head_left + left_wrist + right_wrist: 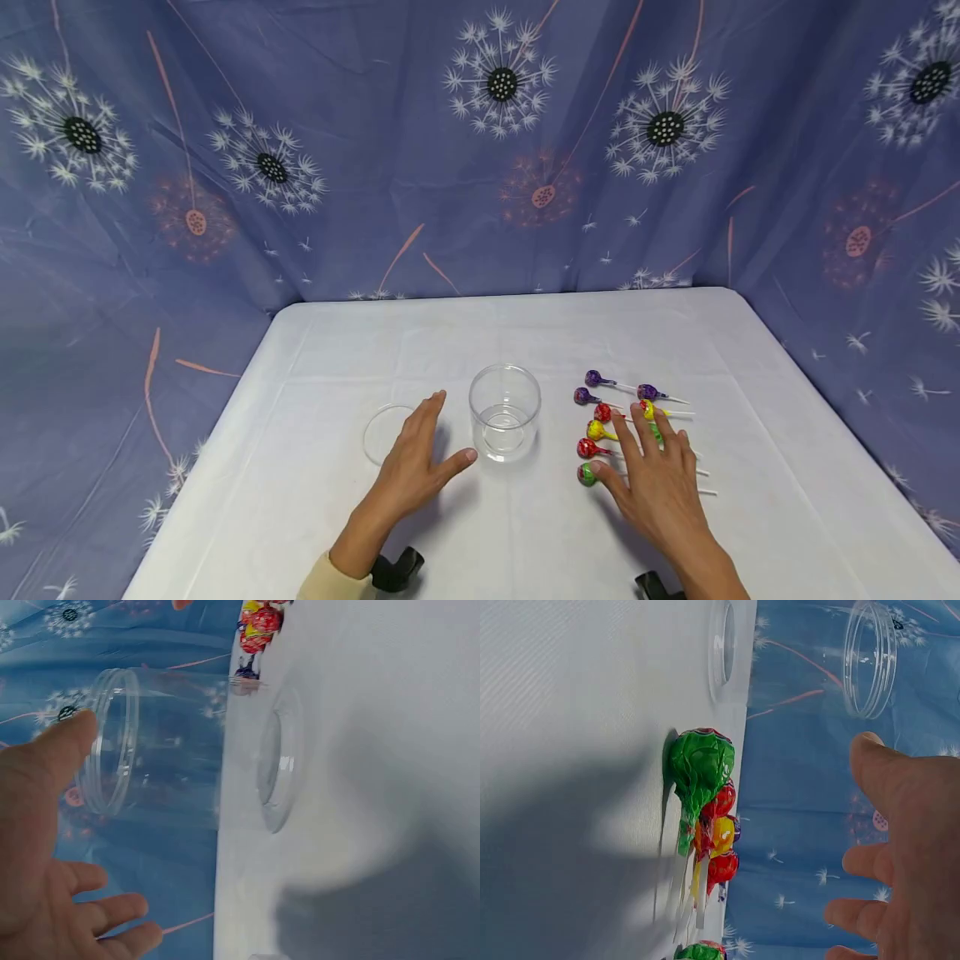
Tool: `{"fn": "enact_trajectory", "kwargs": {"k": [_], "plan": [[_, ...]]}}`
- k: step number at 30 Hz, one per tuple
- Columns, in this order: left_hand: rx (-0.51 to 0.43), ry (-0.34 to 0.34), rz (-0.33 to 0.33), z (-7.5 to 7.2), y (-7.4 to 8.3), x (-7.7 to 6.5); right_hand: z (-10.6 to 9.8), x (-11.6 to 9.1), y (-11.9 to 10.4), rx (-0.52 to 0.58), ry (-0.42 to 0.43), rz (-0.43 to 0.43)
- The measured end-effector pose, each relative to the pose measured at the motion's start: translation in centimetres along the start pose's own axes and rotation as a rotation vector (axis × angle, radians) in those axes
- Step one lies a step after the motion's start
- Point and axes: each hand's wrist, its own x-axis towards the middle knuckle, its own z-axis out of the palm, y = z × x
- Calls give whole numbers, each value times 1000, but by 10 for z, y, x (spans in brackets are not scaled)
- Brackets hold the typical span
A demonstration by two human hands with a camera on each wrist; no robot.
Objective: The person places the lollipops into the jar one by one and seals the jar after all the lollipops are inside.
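A clear plastic jar [506,417] without a lid stands upright at the middle of the table. My left hand [411,467] hovers just left of it, thumb toward the jar and fingers extended, holding nothing. On the right lie several wrapped lollipops [592,447] in purple, red, yellow and green, their white sticks pointing right. Above them spreads my right hand [658,492], its fingers covering part of the group from the head camera. In the right wrist view a green lollipop [703,766] lies nearest, and that hand's fingers grip nothing.
A clear round lid or ring [366,437] lies flat on the white tablecloth [360,350], partly behind the left hand. Blue dandelion-print fabric [390,167] hangs behind the table and along both sides.
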Motion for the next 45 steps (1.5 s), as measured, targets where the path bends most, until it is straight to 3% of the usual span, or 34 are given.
{"fn": "enact_trajectory", "kwargs": {"k": [3, 11, 23, 34, 45], "plan": [[-44, -22, -17, 2, -1, 5, -2, -1, 1, -1, -10, 15], [-153, -20, 7, 9, -3, 19, -7, -7, 10, 20, -4, 17], [-337, -73, 22, 18, 1, 35, -11, -11, 19, 43, -41, 49], [-429, -93, -12, 26, 4, 43, -16, -16, 34, 60, -32, 75], [-429, -95, -23, 31, 8, 47, -20, -28, 56, 63, -28, 97]]}}
